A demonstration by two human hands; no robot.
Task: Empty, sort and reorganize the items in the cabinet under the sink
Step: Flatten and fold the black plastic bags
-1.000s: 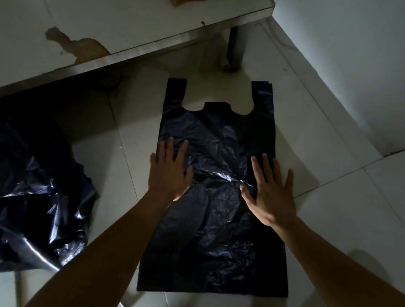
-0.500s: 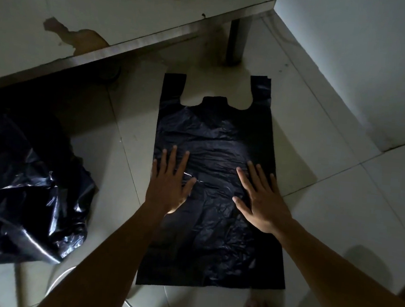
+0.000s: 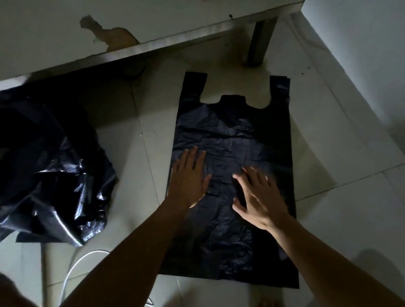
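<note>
Hands flat, both of them, on a black plastic bag (image 3: 233,180) spread on the tiled floor (image 3: 336,224). Left hand (image 3: 189,179) lies palm down near the bag's left edge, fingers straight and close together, gripping nothing. Right hand (image 3: 258,199) is palm down at mid-width, fingers splayed, a bit motion-blurred, also holding nothing; can't tell if it presses fully or skims.

Key relation: bag's long axis runs straight away from the person, handles (image 3: 278,91) at the far end by the table leg (image 3: 260,41), sealed bottom edge nearest the knees. Both hands sit about mid-length, so unsmoothed plastic lies both ahead and behind them. Neither hand is clearly nearer the handles.

Bag looks thin, vest-style, mostly flat, fine wrinkles across the middle and lower part, glossy where light hits.

Likely step: flattening for folding. Crumpled pile of more black bags (image 3: 47,177) sits well apart to the left, beneath the low table (image 3: 159,16).
</note>
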